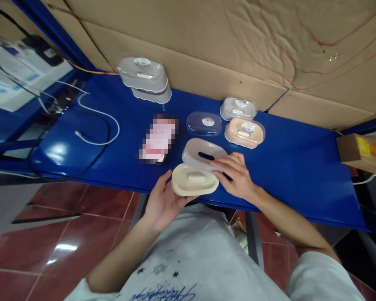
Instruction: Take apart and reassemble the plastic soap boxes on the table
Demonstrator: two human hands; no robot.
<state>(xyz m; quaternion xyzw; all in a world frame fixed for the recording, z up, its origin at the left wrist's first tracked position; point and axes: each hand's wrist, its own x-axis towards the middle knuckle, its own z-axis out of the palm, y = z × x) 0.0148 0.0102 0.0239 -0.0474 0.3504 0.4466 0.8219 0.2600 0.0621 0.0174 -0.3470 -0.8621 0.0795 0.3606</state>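
Note:
My left hand [163, 202] supports a cream oval plastic dish [192, 189] from below, thumb at its left side. A raised lozenge-shaped block stands in the middle of the dish. In my right hand [238, 177] the fingers pinch the near right edge of a pale grey oval plastic shell [191, 154] with a dark slot in it. The shell is tilted just beyond the dish and overlaps its far rim from this view; whether they touch, I cannot tell. Past the shell, a clear oval lid [200, 124] with a round sticker lies on the blue table [288, 167].
A peach lidded box [233, 139] and a grey lidded box [227, 110] sit at the back right. Stacked grey boxes [150, 94] stand at the back left. A blurred-out phone [159, 140] lies left of centre, beside a white cable [117, 125]. Cardboard [188, 37] lines the back.

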